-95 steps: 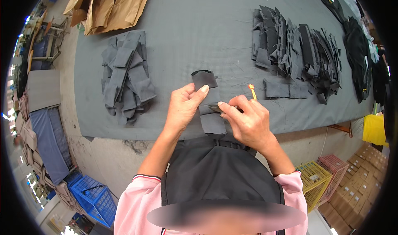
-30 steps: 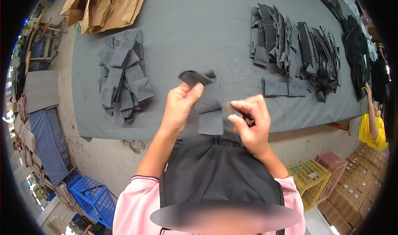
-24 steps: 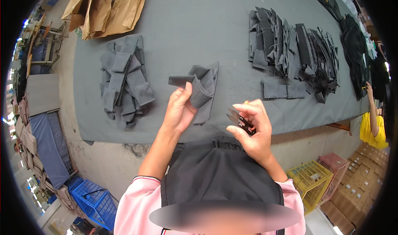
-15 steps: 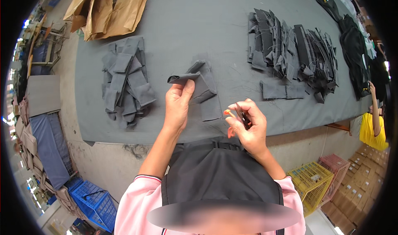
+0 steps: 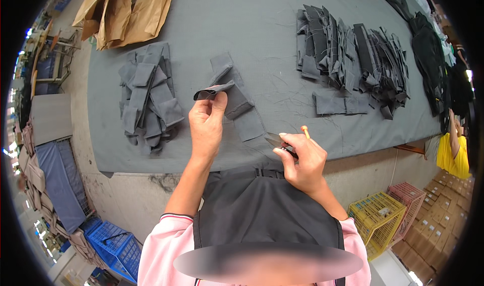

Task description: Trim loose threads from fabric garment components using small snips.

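My left hand [image 5: 206, 123] pinches the folded end of a dark grey fabric strip [image 5: 239, 102] between thumb and fingers. The strip's stitched, folded lengths hang away to the right and rest on the cloth-covered table. Closed around a pair of thread snips [image 5: 277, 140], my right hand [image 5: 308, 161] is just right of the strip's lower end, the blades pointing left at its corner. A thin stick with an orange tip [image 5: 305, 130] pokes up beyond the right fingers; its lower part is hidden.
A heap of grey fabric pieces [image 5: 151, 99] lies to the left, below a brown paper bag [image 5: 128, 19]. Bundled strips with loose threads [image 5: 348, 54] stand at the right, above a single flat strip [image 5: 340, 104]. Another person in yellow [image 5: 454, 155] is at the far right.
My right hand has turned, so the snips' blades now point left toward the fabric and the orange-tipped stick shows above the fingers. The left hand, still pinching the strip, has shifted slightly left.
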Motion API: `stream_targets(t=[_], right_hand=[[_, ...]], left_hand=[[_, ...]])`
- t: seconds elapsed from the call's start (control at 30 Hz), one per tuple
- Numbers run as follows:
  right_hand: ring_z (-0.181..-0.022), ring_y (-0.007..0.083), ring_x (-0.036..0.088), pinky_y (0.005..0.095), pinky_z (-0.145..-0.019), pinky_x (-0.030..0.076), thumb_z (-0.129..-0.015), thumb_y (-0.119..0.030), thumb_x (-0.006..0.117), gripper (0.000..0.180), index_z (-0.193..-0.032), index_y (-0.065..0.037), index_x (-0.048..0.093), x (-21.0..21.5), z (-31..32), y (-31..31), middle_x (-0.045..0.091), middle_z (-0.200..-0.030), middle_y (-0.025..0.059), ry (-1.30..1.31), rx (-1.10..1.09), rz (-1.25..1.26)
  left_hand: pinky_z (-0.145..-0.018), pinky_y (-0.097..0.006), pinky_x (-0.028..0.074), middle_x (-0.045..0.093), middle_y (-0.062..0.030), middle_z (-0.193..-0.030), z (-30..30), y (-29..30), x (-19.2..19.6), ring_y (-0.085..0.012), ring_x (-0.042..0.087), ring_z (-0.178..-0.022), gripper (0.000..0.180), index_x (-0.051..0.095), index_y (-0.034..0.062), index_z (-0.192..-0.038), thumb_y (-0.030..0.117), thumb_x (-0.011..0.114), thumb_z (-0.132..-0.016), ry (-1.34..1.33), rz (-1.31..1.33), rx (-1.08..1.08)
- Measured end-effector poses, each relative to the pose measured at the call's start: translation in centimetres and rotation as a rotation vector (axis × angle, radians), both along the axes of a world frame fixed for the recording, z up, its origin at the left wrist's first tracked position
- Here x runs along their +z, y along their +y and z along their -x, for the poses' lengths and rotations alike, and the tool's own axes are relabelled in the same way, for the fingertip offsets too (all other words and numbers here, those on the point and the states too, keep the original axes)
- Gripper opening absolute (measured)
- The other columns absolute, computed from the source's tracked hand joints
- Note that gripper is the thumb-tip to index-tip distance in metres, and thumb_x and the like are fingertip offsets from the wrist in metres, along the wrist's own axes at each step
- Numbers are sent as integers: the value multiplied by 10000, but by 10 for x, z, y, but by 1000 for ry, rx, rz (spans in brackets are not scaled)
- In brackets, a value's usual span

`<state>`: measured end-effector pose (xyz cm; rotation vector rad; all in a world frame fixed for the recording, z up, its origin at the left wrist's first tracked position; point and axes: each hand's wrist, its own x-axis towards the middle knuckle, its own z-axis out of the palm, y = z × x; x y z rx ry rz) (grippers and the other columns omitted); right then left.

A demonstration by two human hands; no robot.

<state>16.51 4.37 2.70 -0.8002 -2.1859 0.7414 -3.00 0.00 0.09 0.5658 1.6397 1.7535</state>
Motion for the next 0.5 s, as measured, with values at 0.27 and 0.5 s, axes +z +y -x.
stream_targets(t=[0.27, 0.5], right_hand=[[-581, 204, 595, 293, -528, 440, -701, -30, 724, 296, -967, -26, 594, -1, 5, -3, 637, -756, 81, -78, -18, -168], [-567, 203, 585, 290, -522, 442, -714, -27, 722, 273, -952, -14, 589, -4, 2, -2, 636, -750, 88, -57, -53, -178]], left_hand=[[-748, -193, 363, 589, 42, -912, -4, -5, 2, -40, 473, -818, 213, 633, 36, -1044, 188, 624, -895, -86, -23, 2], [-597, -176, 309, 509, 77, -771, -7, 2, 6, -15, 382, -675, 167, 630, 53, -940, 214, 632, -893, -93, -29, 34]])
